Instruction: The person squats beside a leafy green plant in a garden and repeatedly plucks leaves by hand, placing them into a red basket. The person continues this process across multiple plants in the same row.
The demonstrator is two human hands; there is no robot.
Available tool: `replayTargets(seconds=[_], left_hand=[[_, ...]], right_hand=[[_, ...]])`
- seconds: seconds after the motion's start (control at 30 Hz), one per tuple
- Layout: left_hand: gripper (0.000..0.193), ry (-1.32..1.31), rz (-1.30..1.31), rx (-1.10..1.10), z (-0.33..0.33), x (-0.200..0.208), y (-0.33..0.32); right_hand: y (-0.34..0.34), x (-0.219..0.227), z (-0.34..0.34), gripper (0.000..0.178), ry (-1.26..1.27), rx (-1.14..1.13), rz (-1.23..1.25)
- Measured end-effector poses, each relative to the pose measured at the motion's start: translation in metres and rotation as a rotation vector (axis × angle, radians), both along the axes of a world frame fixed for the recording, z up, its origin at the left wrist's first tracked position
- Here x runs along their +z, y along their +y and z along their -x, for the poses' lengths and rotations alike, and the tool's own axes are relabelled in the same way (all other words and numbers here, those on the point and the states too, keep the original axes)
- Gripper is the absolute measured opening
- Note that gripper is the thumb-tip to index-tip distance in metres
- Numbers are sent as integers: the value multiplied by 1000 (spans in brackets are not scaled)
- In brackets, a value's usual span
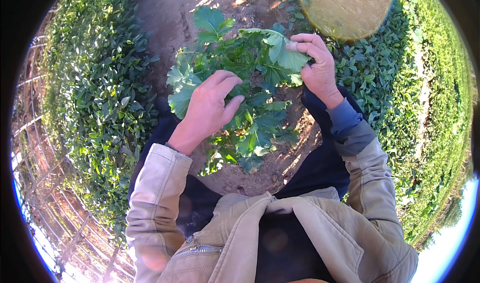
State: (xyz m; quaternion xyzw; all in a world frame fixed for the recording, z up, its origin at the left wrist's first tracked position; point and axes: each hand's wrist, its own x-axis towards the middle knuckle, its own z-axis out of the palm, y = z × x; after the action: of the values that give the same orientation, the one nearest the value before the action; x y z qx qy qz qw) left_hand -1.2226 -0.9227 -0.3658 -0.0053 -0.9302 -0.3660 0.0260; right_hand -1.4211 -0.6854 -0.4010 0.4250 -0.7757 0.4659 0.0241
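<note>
A leafy green plant (255, 128) with broad, lobed leaves grows from the soil between my knees. My right hand (319, 68) is at its right side, fingers bent around the edge of a large pale-green leaf (286, 53). That leaf folds over toward me, and its held edge is partly hidden by my fingers. Over the plant's left side is my left hand (212, 99), its thumb apart from its curved fingers and nothing visible between them. Another broad leaf (181, 95) lies just left of this hand, partly behind it.
Dense leafy hedges flank me, one on the left (100, 98) and one on the right (370, 73). Bare brown soil (165, 13) runs between them. Beyond the left hedge is a wire-like lattice (45, 173). A round, yellowish lens glare (347, 8) covers part of the upper right.
</note>
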Motion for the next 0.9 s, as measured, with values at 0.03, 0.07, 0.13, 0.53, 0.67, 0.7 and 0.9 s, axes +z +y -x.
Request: replayTargets(seconds=[0.03,0.07,0.13,0.53,0.67,0.7,0.9], left_hand=[[40,107,78,13,1,-2,-1],[45,105,202,9,0,0,-3],[55,94,450,4,-4,3,-8],[69,-176,324,-1,-32,7,-3],[67,-189,300,16,-46,2,-10],[68,-177,303,20,-49,2,-11],[67,-207,315,17,-56,3,-10]], right_hand=[[0,-2,10,36,-75,-141,9],[-2,-4,21,38,-149,-281,17],[-5,-5,48,39,92,-379,-27],[-192,-109,107,64,-778,298,-98],[-204,-91,84,38,-985,440,-77],[-199,-73,74,21,-963,446,-44],[-112,-12,1,27,-7,383,-94]])
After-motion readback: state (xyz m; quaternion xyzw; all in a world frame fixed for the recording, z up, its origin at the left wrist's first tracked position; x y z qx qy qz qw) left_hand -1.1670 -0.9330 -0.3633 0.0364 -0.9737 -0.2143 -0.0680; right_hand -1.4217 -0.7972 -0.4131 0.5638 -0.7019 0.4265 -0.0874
